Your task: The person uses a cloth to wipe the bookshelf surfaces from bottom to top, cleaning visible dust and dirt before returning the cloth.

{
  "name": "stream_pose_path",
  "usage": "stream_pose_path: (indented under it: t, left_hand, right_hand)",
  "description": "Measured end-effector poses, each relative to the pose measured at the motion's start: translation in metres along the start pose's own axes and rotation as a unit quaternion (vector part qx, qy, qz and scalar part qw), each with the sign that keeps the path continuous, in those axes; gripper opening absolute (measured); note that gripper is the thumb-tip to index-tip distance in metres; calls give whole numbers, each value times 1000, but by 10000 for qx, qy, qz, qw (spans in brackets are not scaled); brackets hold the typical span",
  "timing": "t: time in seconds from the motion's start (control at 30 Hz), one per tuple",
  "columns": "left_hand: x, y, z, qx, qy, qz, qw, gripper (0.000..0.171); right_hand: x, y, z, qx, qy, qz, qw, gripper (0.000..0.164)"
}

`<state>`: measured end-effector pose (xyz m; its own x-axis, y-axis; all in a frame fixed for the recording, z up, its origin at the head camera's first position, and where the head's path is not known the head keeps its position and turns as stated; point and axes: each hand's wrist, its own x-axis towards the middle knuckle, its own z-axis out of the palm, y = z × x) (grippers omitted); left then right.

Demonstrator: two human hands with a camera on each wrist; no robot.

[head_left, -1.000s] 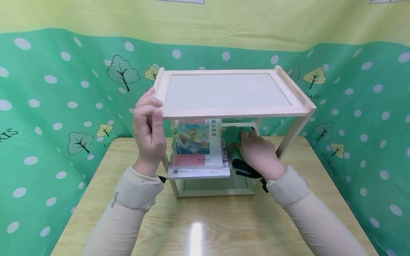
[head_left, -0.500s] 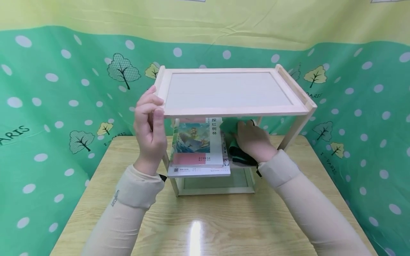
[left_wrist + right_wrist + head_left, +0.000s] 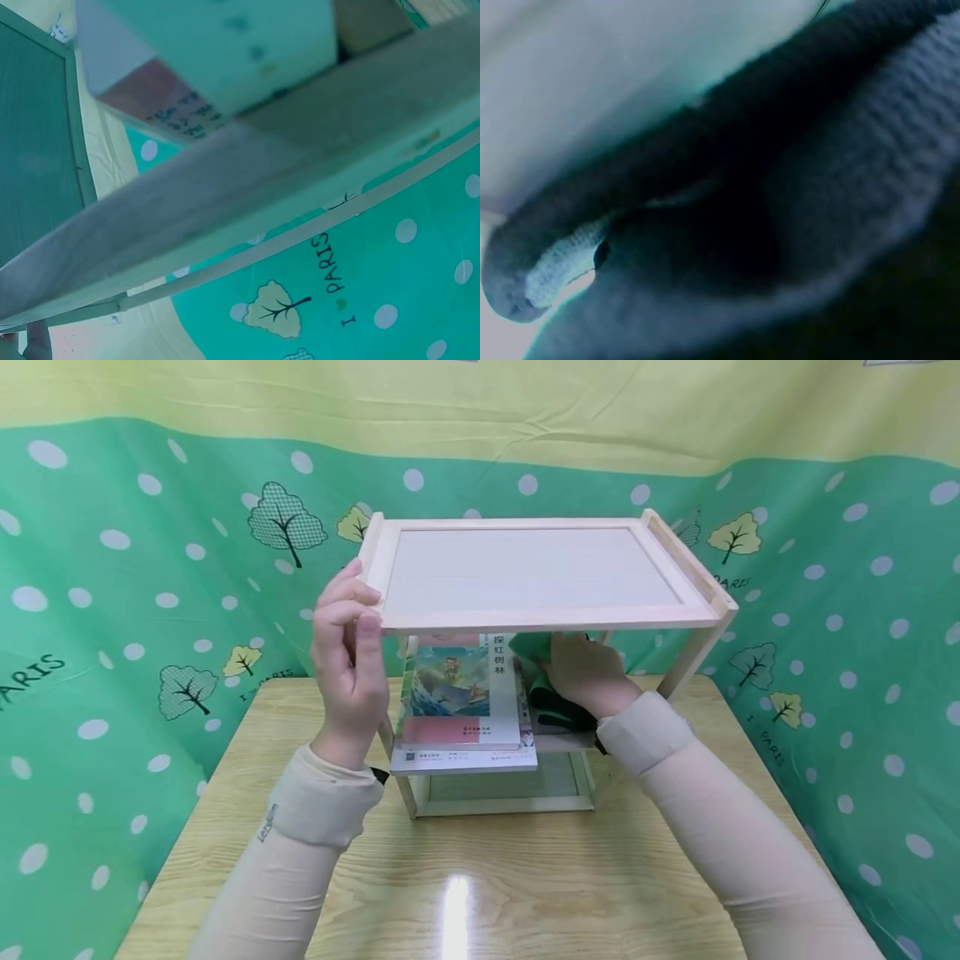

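My left hand [image 3: 348, 672] grips the left front corner of a small pale wooden shelf rack [image 3: 540, 618], thumb in front and fingers over the side rail. My right hand [image 3: 588, 672] reaches under the top board, holding a soft green and black cloth item [image 3: 534, 647]; its exact kind is unclear. Dark fleecy folds [image 3: 840, 172] of that cloth fill the right wrist view. Beside it, to the left on the middle shelf, lies a children's book [image 3: 457, 693] with a sea picture, stacked on another book [image 3: 465, 762]. The top board hides the back of the middle shelf.
The rack stands on a light wood table [image 3: 465, 877], its low bottom shelf [image 3: 502, 781] showing below the books. A green and yellow dotted curtain [image 3: 112, 610] hangs behind and at both sides. The rack's right front post [image 3: 686, 664] stands close to my right forearm.
My right hand has moved inward and left under the top board with the green cloth, now closer to the books. My left hand has kept its grip on the corner.
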<state>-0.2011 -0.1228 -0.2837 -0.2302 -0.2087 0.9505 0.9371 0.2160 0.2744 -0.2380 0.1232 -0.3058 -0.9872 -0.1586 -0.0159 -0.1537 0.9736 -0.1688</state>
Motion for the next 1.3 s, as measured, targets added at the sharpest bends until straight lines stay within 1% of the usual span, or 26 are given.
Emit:
stream_pose_path:
  t: [0.1, 0.17, 0.27, 0.33, 0.4, 0.53, 0.67, 0.77, 0.9, 1.07, 1.3]
  left_hand:
    - [0, 0, 0, -12, 9, -13, 10000, 16]
    - [0, 0, 0, -17, 19, -17, 10000, 15]
    - [-1, 1, 1, -31, 40, -26, 10000, 16]
    - [-1, 1, 1, -35, 47, -23, 10000, 16]
    - [-1, 1, 0, -34, 51, -19, 10000, 16]
    - [0, 1, 0, -26, 54, -21, 10000, 16]
    - [-1, 1, 0, -28, 58, -21, 10000, 15]
    - [-1, 1, -1, -33, 57, -25, 10000, 14]
    - [-1, 1, -2, -19, 51, -35, 10000, 14]
    - [0, 1, -1, 3, 54, -40, 10000, 13]
    - [-1, 1, 0, -9, 53, -63, 10000, 13]
  right_hand:
    - [4, 0, 0, 206, 104, -56, 9997, 54]
    - [7, -1, 1, 135, 135, -97, 9998, 60]
    - [10, 0, 3, -120, 79, -165, 9998, 66]
    - [12, 1, 4, -236, 48, -200, 9995, 69]
    - [14, 2, 4, -208, 2, -215, 9996, 69]
    - [18, 4, 3, -165, -269, -300, 9991, 69]
    - [17, 5, 3, -74, -696, -439, 9966, 64]
    - [13, 5, 3, 9, -939, -454, 9945, 61]
    - [4, 5, 2, 108, -1072, -496, 9929, 56]
    - [-9, 5, 4, 179, -935, -663, 9932, 51]
    - [-32, 7, 5, 131, -797, -722, 9941, 45]
